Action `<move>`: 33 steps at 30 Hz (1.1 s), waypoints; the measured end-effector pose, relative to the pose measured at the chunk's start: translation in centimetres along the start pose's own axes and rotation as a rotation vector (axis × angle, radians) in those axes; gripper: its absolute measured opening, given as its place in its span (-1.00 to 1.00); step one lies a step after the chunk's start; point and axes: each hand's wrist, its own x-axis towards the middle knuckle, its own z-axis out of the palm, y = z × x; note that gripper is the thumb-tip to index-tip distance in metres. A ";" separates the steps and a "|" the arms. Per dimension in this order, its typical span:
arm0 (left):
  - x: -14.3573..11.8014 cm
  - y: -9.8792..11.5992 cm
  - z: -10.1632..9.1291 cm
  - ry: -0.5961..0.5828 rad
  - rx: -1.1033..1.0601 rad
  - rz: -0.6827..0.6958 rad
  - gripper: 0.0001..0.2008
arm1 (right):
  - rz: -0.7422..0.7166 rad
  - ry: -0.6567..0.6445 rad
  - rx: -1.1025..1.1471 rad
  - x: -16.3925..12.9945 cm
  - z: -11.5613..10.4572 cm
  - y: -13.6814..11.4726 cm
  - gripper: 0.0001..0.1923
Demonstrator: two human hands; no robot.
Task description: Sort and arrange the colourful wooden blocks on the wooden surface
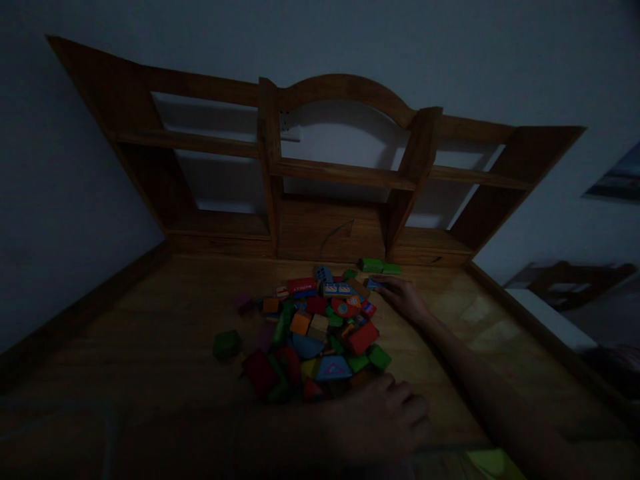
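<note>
Across the middle of the wooden desktop lies a loose pile of painted toy blocks, among them a red block [363,337], an orange block [300,324] and a blue block with a pink pattern [333,367]. At the pile's far right side, my right hand [403,298] pinches a small blue block [373,284] between thumb and fingers. My left hand [383,417] rests low near the desk's front edge, just in front of the pile. Its fingers are loosely bent and slightly apart, with no block visible in them. Its palm is hidden.
Two green blocks [371,265] sit at the back beside the wooden shelf unit [330,172]. A single green block [227,344] lies left of the pile. A yellow-green object [493,465] shows at the bottom right. The room is dim; a chair [575,283] stands beyond the desk.
</note>
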 end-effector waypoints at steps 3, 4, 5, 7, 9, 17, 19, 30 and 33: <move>0.0 -0.1 -0.2 -0.012 -0.003 -0.002 -0.90 | -0.002 0.005 -0.012 0.0 0.1 -0.1 -0.69; 0.0 -0.1 -0.2 -0.014 -0.002 -0.002 -0.89 | -0.002 0.007 -0.017 0.0 0.1 -0.1 -0.68; 0.0 -0.1 -0.3 -0.015 -0.001 0.002 -0.89 | -0.002 0.006 -0.024 -0.1 0.2 -0.2 -0.68; 0.0 -0.2 -0.3 -0.021 0.005 0.007 -0.89 | -0.009 0.003 -0.040 -0.1 0.3 -0.3 -0.67; 0.0 -0.2 -0.3 -0.017 0.013 0.010 -0.90 | -0.027 0.012 -0.074 -0.2 0.4 -0.5 -0.66; 0.0 -0.2 -0.2 0.001 0.035 0.011 -0.91 | -0.060 0.068 -0.168 -0.2 0.6 -1.7 -0.66; 0.0 -0.2 -0.4 -0.005 0.041 0.018 -0.90 | -0.062 0.059 -0.186 -0.3 0.6 -1.8 -0.65; 0.1 -0.4 0.1 0.059 0.068 0.037 -0.90 | 0.036 0.128 -0.064 -0.1 0.4 -6.2 -0.65; 0.0 -0.4 -0.3 0.065 0.125 0.068 -0.85 | 0.016 0.128 0.020 -1.0 -1.2 -12.0 -0.67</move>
